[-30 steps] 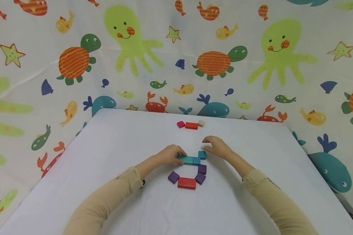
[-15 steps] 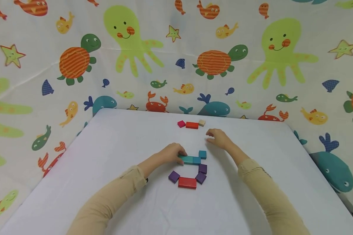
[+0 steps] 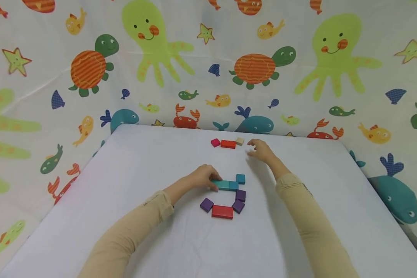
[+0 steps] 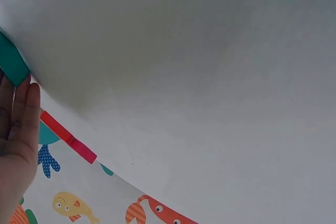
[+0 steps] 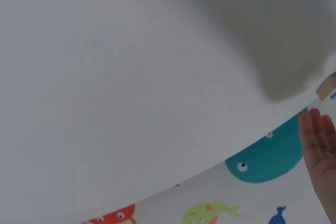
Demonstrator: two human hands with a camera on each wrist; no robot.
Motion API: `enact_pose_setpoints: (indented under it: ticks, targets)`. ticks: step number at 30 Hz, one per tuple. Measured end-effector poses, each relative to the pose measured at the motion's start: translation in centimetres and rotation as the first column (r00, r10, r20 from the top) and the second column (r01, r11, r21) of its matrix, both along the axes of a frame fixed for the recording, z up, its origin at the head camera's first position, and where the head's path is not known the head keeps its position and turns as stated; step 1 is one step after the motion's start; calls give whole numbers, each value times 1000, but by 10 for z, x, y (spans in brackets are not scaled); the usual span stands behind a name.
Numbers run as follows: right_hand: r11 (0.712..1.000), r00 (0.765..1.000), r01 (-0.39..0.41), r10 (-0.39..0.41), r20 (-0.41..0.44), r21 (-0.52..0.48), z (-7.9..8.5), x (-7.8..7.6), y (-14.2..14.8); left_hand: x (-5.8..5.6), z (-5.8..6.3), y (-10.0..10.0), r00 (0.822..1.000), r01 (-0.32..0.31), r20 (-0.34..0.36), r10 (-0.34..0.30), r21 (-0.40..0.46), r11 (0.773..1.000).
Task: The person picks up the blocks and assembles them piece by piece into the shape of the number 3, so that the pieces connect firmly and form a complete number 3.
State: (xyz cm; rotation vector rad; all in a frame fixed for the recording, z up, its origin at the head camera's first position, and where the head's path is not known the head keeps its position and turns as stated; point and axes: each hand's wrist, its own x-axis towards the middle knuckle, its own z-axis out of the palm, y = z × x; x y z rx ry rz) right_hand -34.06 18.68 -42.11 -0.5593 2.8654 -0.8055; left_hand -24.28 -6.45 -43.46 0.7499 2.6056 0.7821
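My left hand (image 3: 202, 177) holds the left end of a teal wooden block (image 3: 223, 185), thumb on the near side and fingers on the far side. In the left wrist view the fingertips lie against that teal block (image 4: 12, 60). A blue block (image 3: 233, 186) adjoins its right end, with another blue block (image 3: 240, 178) behind. Purple blocks (image 3: 241, 195) and a long red block (image 3: 222, 212) curve round in front. My right hand (image 3: 261, 150), holding nothing, hovers with fingers spread just right of a plain wood block (image 3: 240, 141).
Beside the plain block, an orange-red block (image 3: 228, 144) and a pink block (image 3: 215, 142) lie near the table's far edge. A single purple block (image 3: 207, 205) sits at the red block's left corner. A patterned sea-animal cloth (image 3: 160, 104) hangs behind the white table (image 3: 125, 162).
My right hand has moved away from the blue block, toward the far edge and the plain wood block. The left hand stays at the teal block. The head view has tilted slightly.
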Motion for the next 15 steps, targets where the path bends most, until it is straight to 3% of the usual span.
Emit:
enact_pose_setpoints:
  ticks: [5,11,15]
  targets:
    - [998,997,62,-63,43,19,3,-10,-2,-4,0,1,1000,11,13,-11,-4,1000]
    - [994,993,113,-113,31,-3,2,-19,-13,-3,1,0,999,-30,25,30,-13,999]
    - [991,991,132,-132,15,-5,5,-22,-19,-2,3,2,1000,-13,22,13,10,1000]
